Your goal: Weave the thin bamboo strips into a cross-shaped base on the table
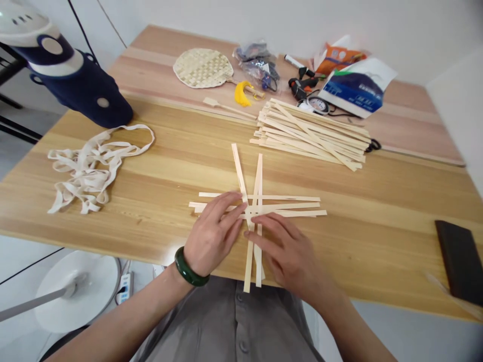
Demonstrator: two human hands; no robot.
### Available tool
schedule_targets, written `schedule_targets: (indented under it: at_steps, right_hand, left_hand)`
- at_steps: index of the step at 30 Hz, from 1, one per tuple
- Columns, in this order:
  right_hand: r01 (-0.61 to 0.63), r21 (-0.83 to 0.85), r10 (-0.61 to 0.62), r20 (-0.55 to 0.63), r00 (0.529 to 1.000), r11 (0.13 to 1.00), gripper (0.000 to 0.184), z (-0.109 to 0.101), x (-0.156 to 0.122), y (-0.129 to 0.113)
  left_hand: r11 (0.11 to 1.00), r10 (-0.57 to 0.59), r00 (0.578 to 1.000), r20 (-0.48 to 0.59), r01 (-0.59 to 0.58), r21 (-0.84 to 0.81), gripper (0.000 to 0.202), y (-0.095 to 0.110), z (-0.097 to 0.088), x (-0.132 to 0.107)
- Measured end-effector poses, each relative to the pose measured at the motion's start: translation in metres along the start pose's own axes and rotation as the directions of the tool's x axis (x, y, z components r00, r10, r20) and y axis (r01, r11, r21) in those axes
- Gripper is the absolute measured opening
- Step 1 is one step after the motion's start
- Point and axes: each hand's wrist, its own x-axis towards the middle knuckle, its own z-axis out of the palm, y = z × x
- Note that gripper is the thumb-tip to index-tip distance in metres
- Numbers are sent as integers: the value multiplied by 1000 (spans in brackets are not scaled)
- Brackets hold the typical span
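Observation:
Pale flat bamboo strips (289,206) lie crosswise in front of me, several running left to right and several pointing away from me, crossing in the middle. My left hand (213,229), with a dark green bangle on its wrist, has its fingers bent and pressed on the crossing from the left. One slanted upright strip (237,163) passes by its fingertips. From the right, my right hand (289,251) pinches at an upright strip just below the crossing. Its lower fingers curl above the strips, and the exact contact is partly hidden.
Beyond the crossing lies a pile of loose strips (313,133). Farther back are a woven fan (204,68) with a yellow tassel (242,94), a glue gun (300,86) and a tissue pack (352,88). White cloth tape (88,168) lies left, a black phone-like slab (458,261) right.

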Motion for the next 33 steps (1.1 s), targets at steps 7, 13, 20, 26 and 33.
schedule_targets:
  at_steps: [7, 13, 20, 26, 33]
  right_hand:
    - [28, -28, -27, 24, 999, 999, 41, 20, -19, -2]
    - [2, 11, -2, 14, 1000, 1000, 40, 20, -22, -5]
    - [8, 9, -8, -2, 1000, 1000, 37, 19, -24, -4]
    - [33, -30, -34, -20, 999, 999, 44, 14, -21, 2]
    - [-122, -233, 102, -98, 990, 965, 46, 1, -15, 45]
  left_hand:
    - [998, 57, 994, 93, -57, -7, 38, -2, 4, -8]
    - [996, 68, 985, 161, -76, 49, 38, -10, 14, -4]
    - [990, 118, 977, 178, -130, 52, 34, -15, 16, 2]
    - [981, 168, 973, 160, -180, 68, 33, -21, 18, 8]
    - [976, 195, 965, 177, -209, 66, 30, -25, 13, 13]
